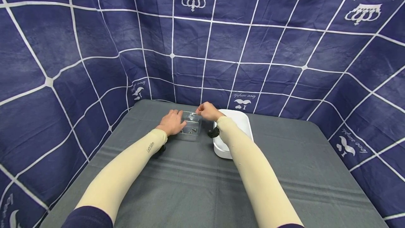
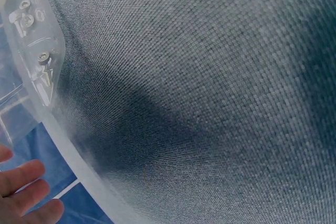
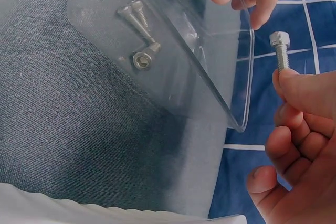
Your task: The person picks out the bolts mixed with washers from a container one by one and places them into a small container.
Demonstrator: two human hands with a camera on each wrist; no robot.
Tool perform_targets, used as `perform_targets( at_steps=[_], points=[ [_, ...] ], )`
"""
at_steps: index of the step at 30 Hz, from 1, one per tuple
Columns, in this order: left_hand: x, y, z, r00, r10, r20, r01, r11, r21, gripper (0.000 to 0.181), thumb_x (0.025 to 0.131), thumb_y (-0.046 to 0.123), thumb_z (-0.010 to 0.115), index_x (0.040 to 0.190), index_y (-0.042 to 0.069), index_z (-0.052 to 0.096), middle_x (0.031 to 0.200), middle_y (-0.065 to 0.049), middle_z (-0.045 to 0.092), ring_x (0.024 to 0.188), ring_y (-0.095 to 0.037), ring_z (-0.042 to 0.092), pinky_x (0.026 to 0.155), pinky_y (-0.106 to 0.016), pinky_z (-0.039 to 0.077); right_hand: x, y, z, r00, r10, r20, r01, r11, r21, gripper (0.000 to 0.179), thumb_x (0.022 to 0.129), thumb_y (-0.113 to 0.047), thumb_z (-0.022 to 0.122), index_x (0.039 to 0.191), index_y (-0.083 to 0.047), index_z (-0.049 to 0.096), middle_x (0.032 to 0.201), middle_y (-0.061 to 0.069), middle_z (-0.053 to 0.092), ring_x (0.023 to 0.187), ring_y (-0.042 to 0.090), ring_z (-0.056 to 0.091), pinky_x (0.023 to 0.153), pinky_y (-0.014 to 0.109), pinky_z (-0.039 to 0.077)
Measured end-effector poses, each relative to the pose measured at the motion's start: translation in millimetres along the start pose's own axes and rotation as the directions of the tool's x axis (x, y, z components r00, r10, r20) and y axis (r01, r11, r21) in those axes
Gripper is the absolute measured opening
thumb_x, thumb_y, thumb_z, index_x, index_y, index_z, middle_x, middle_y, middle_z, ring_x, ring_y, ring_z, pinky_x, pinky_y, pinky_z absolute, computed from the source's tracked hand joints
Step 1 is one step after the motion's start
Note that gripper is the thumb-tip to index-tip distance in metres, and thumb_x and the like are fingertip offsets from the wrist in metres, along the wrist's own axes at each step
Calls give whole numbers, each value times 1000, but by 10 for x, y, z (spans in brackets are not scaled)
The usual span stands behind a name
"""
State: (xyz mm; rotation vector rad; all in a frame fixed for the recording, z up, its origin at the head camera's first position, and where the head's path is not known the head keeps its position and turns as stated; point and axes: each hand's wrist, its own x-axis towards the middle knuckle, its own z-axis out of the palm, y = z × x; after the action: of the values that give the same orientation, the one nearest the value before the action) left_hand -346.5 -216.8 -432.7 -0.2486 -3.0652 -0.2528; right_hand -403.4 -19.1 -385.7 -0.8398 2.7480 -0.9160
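My right hand point(image 1: 207, 111) pinches a silver socket-head bolt point(image 3: 281, 45) by its threaded end between thumb and finger, head upward. In the head view that hand is at the back right corner of a clear plastic box point(image 1: 190, 137). Several similar bolts point(image 3: 137, 18) lie inside the box, on the near side of a divider. My left hand point(image 1: 172, 122) rests at the box's left side with extended fingers, the thumb reaching over the rim. Its relaxed fingers point(image 2: 29, 190) show at the lower left of the left wrist view.
A white tray point(image 1: 222, 154) stands right of the clear box, partly under my right forearm. Grey cloth point(image 1: 177, 185) covers the table. Blue curtain point(image 1: 269, 45) with white lines hangs behind the table and along both sides.
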Motion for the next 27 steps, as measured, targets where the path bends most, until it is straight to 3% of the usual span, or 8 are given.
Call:
perform_targets(
  at_steps=[9, 19, 27],
  points=[
    [-8, -3, 15, 1000, -13, 3, 13, 1000, 4, 65, 102, 41, 49, 152, 2, 39, 147, -22, 48, 139, -36, 41, 111, -53, 40, 40, 11, 58, 1000, -7, -6, 7, 1000, -5, 21, 95, -9, 61, 103, 4, 75, 99, 16, 74, 78, 10, 52, 72, 21, 41],
    [-17, 4, 4, 1000, -7, -7, 7, 1000, -2, 65, 101, 41, 51, 152, 2, 40, 146, -21, 49, 138, -36, 43, 110, -53, 41, -15, 39, 11, 1000, -1, -25, 2, 1000, 19, 24, 97, -16, 62, 105, 2, 75, 101, 14, 75, 78, 11, 52, 71, 22, 41],
    [-32, 29, -34, 1000, 9, -17, -8, 999, 34, 64, 100, 40, 53, 149, 0, 42, 142, -22, 51, 134, -36, 45, 109, -52, 42, -86, 162, -51, 998, -9, -63, 11, 999, 36, 19, 95, -18, 65, 99, -4, 77, 93, 6, 75, 78, 11, 55, 72, 23, 44]
  ],
)
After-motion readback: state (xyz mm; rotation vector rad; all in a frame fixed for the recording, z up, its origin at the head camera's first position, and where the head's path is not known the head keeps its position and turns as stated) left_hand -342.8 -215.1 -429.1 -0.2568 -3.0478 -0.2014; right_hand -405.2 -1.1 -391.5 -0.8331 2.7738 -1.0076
